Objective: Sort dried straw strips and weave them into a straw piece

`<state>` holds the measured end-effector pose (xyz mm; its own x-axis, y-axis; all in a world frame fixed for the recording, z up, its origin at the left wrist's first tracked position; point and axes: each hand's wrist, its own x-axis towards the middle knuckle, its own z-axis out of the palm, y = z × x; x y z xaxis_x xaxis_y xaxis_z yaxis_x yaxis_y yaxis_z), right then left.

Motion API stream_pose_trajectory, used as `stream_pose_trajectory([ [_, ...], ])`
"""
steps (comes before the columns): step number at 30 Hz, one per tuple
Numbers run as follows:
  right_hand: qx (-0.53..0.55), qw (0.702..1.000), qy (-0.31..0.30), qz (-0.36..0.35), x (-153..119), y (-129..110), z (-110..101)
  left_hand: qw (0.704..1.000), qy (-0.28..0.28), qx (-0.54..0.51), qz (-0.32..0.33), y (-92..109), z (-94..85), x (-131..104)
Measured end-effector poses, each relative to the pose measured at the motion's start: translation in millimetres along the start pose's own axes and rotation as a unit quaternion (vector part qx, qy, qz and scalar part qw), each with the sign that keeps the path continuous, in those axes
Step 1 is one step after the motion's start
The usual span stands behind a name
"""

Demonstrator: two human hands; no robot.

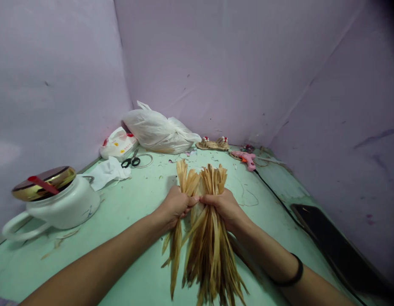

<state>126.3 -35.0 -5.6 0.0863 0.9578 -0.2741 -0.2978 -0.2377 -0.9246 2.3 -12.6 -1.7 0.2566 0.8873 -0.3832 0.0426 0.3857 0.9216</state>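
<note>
Two bunches of dry, straw-coloured leaf strips stand side by side in front of me, held above the green table (133,250). My left hand (178,204) is closed around the thinner bunch of dry leaf strips (175,255), whose short ends stick up above the fist. Around the thicker bunch of dry leaf strips (212,255), my right hand (224,206) is closed, with the long ends fanning down toward me. My two thumbs meet between the bunches. Most of the fingers are hidden behind the strips.
At left stand a white mug (66,204) with a gold lid (45,182), tissue paper (109,172) and black-handled scissors (131,161). Behind are a white plastic bag (160,129) and a woven piece (212,145). A pink glue gun (248,159), its cord and a phone (337,246) lie right.
</note>
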Motion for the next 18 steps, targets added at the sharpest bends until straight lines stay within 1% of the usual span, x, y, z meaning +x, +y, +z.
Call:
stream_pose_trajectory([
  [8,-0.027,0.999,0.034,-0.009,-6.7,-4.2,6.0,0.999,-0.017,-0.027,-0.019,1.0,5.5,-2.1],
  [11,-0.037,0.999,0.036,-0.010,-1.6,-0.7,1.5,0.997,-0.044,-0.059,-0.013,0.3,2.3,0.0],
  [14,-0.064,0.996,0.063,0.001,11.0,-2.1,-11.7,0.990,-0.091,-0.106,0.001,4.7,-9.4,5.8],
  [16,-0.065,0.995,0.067,0.016,21.8,-9.4,-27.1,0.984,-0.110,-0.139,0.007,12.7,-22.3,11.0],
  [18,-0.058,0.996,0.072,0.017,32.1,-22.1,-47.0,0.980,-0.116,-0.161,-0.005,24.2,-38.8,16.1],
])
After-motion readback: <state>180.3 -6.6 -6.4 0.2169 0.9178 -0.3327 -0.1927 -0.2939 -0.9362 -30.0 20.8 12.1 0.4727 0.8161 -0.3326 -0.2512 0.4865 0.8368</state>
